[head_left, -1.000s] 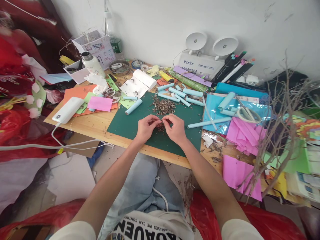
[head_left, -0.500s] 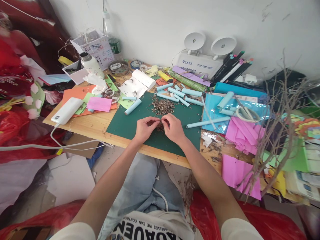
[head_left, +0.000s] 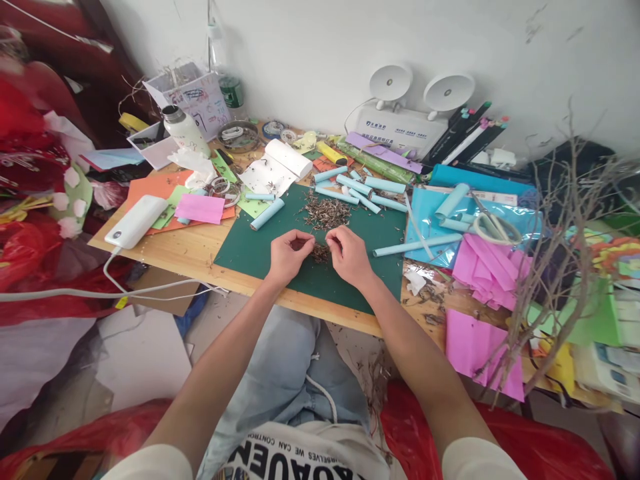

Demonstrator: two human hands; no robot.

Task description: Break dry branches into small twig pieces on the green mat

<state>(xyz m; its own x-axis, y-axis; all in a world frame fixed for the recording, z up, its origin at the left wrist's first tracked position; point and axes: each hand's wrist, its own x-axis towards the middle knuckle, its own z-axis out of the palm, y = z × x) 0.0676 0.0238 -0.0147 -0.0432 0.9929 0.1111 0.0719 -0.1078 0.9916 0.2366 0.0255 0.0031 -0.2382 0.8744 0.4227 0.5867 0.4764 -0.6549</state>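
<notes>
Over the dark green mat (head_left: 250, 250), my left hand (head_left: 290, 255) is closed in a pinch, thumb against forefinger. My right hand (head_left: 349, 255) is pinched too, a small gap away from the left fingertips. Whatever the fingers hold is too small to make out. Between and below the hands lies a small pile of brown dried bits (head_left: 321, 253). Just beyond them is a larger heap of dried brown plant bits (head_left: 327, 212). Several light blue paper tubes (head_left: 385, 185) lie behind that heap, and a longer blue tube (head_left: 417, 245) rests at the right.
Left on the wooden desk are a white power bank (head_left: 136, 221) with a cable, pink paper (head_left: 200, 208) and a white bottle (head_left: 186, 130). A twin-head lamp (head_left: 400, 127) stands by the wall. Scissors (head_left: 495, 227), pink crepe paper (head_left: 487, 267) and dry branches (head_left: 560, 287) crowd the right.
My fingertips were together a second ago; now the two hands are slightly apart, the left having shifted a little left. The tubes and the larger heap look the same.
</notes>
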